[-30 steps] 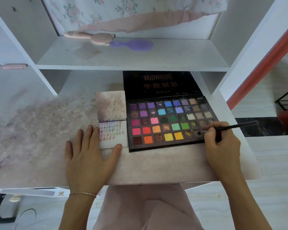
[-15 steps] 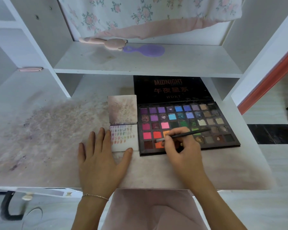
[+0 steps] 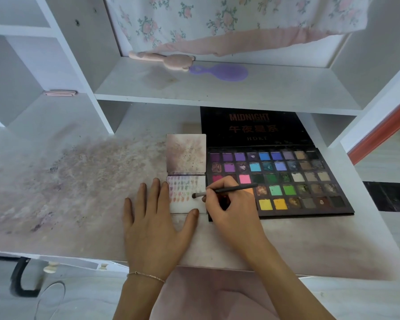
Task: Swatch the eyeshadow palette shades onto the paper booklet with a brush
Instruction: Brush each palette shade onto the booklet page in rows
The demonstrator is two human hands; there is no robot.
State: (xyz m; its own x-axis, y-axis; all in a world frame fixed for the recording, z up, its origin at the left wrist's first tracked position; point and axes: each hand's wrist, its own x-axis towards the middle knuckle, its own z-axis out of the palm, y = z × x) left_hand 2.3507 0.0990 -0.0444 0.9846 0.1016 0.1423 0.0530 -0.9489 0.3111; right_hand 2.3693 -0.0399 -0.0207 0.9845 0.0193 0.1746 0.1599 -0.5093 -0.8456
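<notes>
Right hand (image 3: pixel 231 211) pinched the brush (image 3: pixel 226 190) near its ferrule, fingers curled round the handle; brush long axis ran roughly left-right, bristle tip pointing left, handle end lying over the eyeshadow palette (image 3: pixel 280 181); tip sat over the lower page of the paper booklet (image 3: pixel 186 195), just right of the rows of existing swatches, contact with paper too fine to confirm; left hand (image 3: pixel 155 222) lay flat on the surface (image 3: pixel 79 192), fingers straight and spread, fingertips at the booklet's left edge, thumb at its bottom edge, apparently pinning it; booklet lay open between the two hands, its upper page stained, touching or just beside the palette's left side; palette lay open to the right, lid up against the back; judged step: laying down the next swatch; key relation: unmarked paper lay at and right of the tip, so the right hand was the nearer one and a short stroke would do; risk: smearing neighbouring swatches.
</notes>
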